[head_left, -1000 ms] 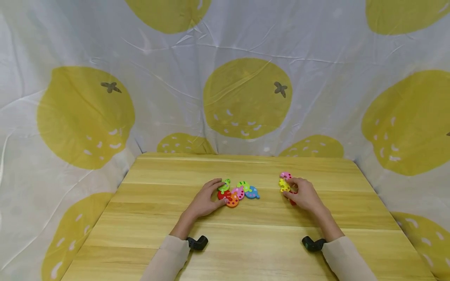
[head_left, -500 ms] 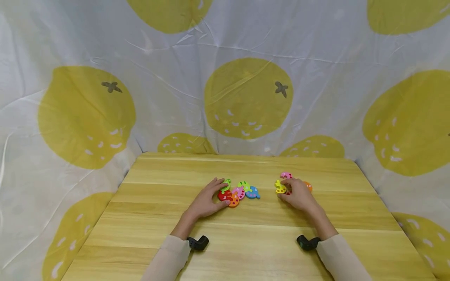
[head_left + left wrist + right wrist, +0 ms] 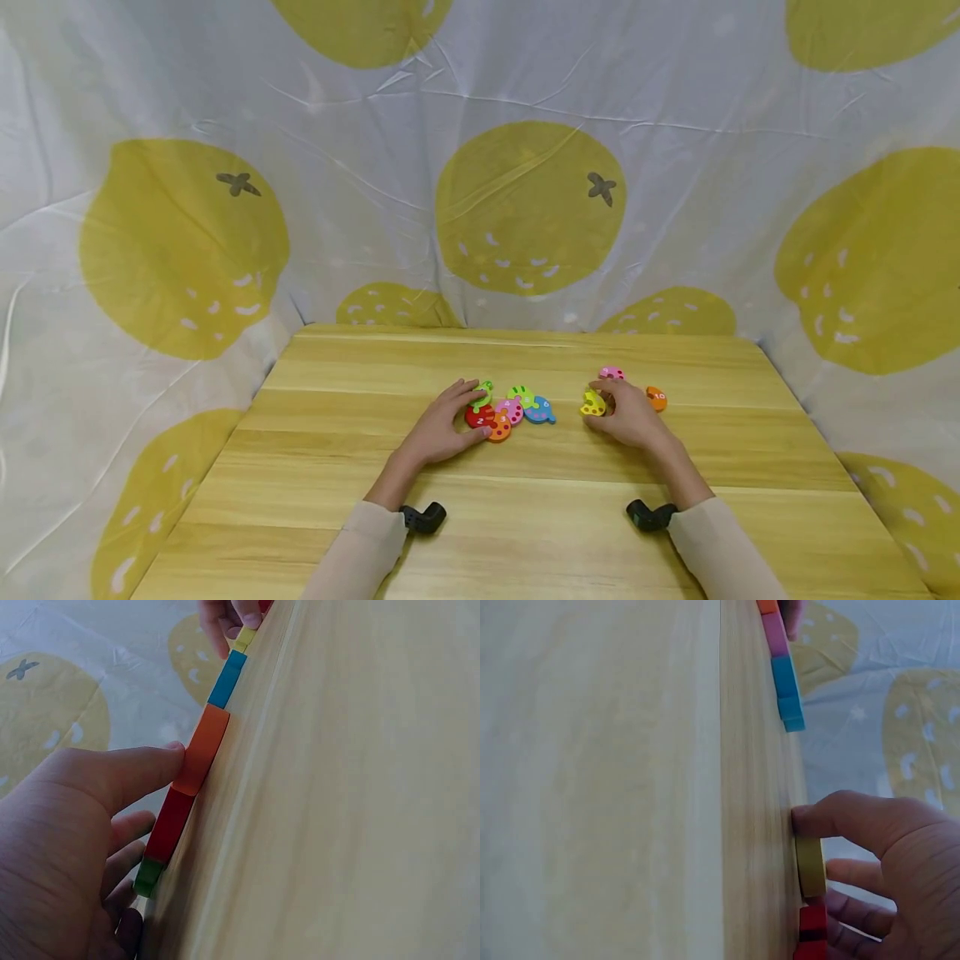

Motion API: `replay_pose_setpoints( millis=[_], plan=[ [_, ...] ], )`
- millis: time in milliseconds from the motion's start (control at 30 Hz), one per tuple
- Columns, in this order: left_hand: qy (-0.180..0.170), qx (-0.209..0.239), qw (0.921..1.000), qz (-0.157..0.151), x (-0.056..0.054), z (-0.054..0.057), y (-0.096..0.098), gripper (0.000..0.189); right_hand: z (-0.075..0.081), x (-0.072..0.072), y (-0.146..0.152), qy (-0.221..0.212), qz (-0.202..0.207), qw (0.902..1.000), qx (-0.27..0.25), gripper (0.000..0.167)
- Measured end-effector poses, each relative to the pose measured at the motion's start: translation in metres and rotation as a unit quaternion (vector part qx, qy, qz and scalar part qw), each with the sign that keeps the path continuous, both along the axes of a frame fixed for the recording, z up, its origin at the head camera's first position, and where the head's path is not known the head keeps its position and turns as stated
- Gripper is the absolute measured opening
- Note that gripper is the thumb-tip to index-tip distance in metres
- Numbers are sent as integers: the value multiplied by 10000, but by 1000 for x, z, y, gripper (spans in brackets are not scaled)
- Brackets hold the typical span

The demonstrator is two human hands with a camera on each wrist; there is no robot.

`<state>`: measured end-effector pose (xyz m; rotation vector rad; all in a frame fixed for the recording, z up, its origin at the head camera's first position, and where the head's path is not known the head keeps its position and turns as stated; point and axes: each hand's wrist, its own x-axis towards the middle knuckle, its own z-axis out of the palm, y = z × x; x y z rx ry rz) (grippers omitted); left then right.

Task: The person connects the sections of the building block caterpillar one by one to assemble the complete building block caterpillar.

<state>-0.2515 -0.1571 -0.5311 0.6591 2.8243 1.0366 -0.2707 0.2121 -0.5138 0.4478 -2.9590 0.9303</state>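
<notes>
Several numbered puzzle pieces are joined in a wavy caterpillar on the table: a green head (image 3: pixel 486 387), red 2 (image 3: pixel 480 417), orange 3 (image 3: pixel 498 430), pink 4 (image 3: pixel 510 410), green 5 (image 3: pixel 521 395) and blue 6 (image 3: pixel 539 410). My left hand (image 3: pixel 442 427) holds its left end, thumb at the orange piece's edge and fingers over the head. To the right of the blue piece, my right hand (image 3: pixel 633 415) pinches a spotted yellow puzzle piece (image 3: pixel 592 405) between thumb and fingers. Behind it, a red piece (image 3: pixel 811 930) shows in the right wrist view, under the fingers.
A pink piece (image 3: pixel 611 372) lies just beyond my right hand's fingers, and an orange piece marked 10 (image 3: pixel 657 398) lies to its right. The wooden table (image 3: pixel 525 533) ends at a lemon-print curtain (image 3: pixel 525 92) at the back. Black wrist cameras are strapped to both wrists.
My right hand has slid left with the yellow piece, towards the joined caterpillar, uncovering the orange 10. The left hand's fingers have shifted slightly over the green head.
</notes>
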Motion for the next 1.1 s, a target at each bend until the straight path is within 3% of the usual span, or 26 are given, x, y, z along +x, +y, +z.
replay_pose_setpoints(
  millis=[367, 700, 1100],
  plan=[
    [93, -125, 9999, -76, -2, -3, 0, 69, 1, 1, -1, 33, 126, 9998, 168, 64],
    [49, -40, 10000, 28, 0, -3, 0, 70, 1, 6, -6, -20, -522, 9971, -554, 65],
    [73, 57, 9999, 113, 0, -2, 2, 70, 2, 13, -15, 69, -599, 9921, -1097, 64]
  ],
)
